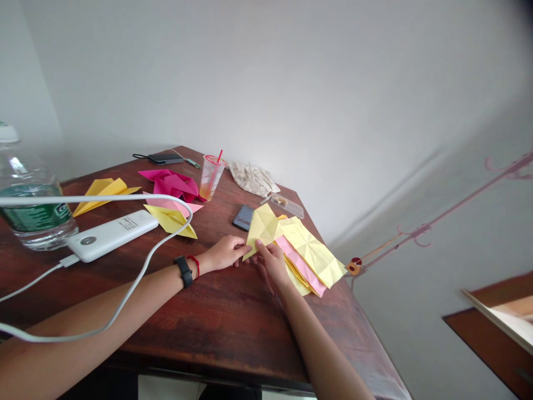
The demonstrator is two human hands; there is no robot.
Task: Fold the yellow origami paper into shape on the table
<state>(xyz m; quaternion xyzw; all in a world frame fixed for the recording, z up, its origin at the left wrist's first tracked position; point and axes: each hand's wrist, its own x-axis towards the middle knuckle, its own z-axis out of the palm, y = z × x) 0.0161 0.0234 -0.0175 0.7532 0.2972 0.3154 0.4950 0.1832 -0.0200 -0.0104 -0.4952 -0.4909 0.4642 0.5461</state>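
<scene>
Between my two hands is a sheet of pale yellow folding paper point(265, 223), creased and partly folded, its far corner pointing away from me. My left hand point(227, 253) pinches its lower left corner. My right hand point(272, 261) grips the near edge with the thumb on top; the fingers underneath are mostly hidden. Just right of it lies a stack of creased sheets: a yellow sheet point(310, 244) on top, a pink sheet point(306, 269) beside it and orange edges below. A dark phone-like object point(242, 217) lies behind my left hand.
At left stand a water bottle point(37, 205) and a white power bank point(112, 234) with a looping cable. Folded paper pieces in yellow point(104, 191), magenta point(172, 183) and pink lie near a cup with a straw point(211, 178). A cloth bag point(253, 178) and clear case point(288, 205) lie farther back.
</scene>
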